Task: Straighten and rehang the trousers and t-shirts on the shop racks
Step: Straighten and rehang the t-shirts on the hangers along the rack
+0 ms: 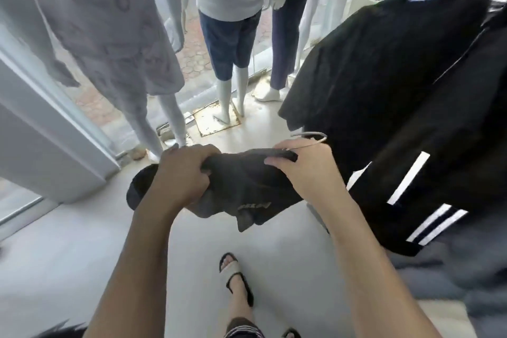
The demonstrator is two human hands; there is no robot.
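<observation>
I hold a dark grey t-shirt [247,189] bunched in front of me at waist height, with pale lettering near its lower edge. My left hand [183,173] grips a fistful of its left side. My right hand [304,170] pinches the collar edge on the right, where a thin metal hanger hook [315,137] sticks out above my fingers. Black garments [384,85] hang on the rack to the right, the nearest a black piece with white stripes [417,195].
Three dressed mannequins stand ahead by the glass front: a pale outfit [115,35], a white top with blue shorts [227,35], and dark trousers [282,44]. A white door frame [55,129] is on the left. My sandalled foot [236,277] is on the pale floor.
</observation>
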